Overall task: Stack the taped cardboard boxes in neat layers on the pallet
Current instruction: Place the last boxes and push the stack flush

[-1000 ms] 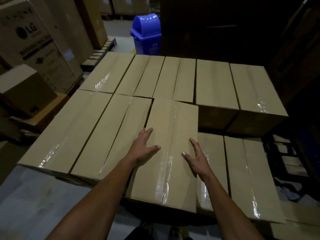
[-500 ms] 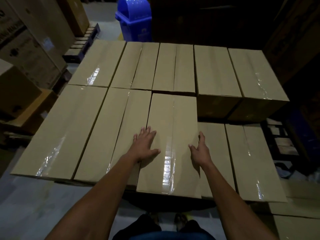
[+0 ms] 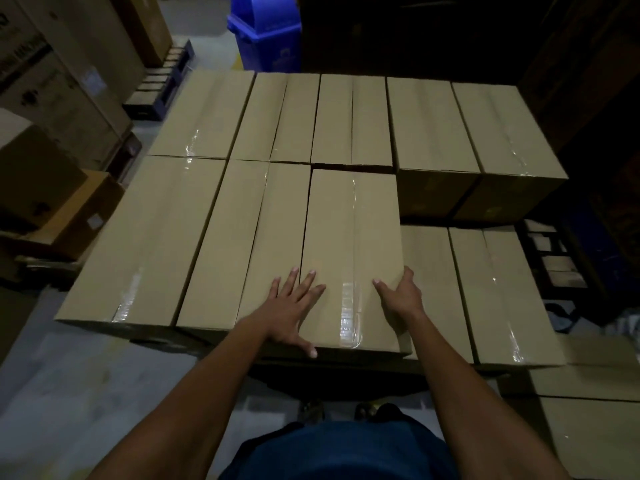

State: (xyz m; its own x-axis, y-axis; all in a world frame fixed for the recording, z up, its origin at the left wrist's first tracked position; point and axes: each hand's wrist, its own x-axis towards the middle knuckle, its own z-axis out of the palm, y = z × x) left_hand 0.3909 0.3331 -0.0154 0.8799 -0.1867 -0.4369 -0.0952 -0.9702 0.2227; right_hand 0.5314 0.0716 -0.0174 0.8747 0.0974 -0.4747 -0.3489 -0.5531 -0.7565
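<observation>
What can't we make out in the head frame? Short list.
- Pallet: head view, buried under the cardboard boxes; only dark shadow shows below their near edge.
- Left hand palm contact: covered by the hand itself.
- Right hand fingers over the box's right edge: hidden behind it.
- Print on the large cartons: cut by the left edge, too blurred to read.

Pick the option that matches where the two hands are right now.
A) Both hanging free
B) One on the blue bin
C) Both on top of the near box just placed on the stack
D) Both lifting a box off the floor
C: the left hand and right hand lie on the near box in the upper layer.
</observation>
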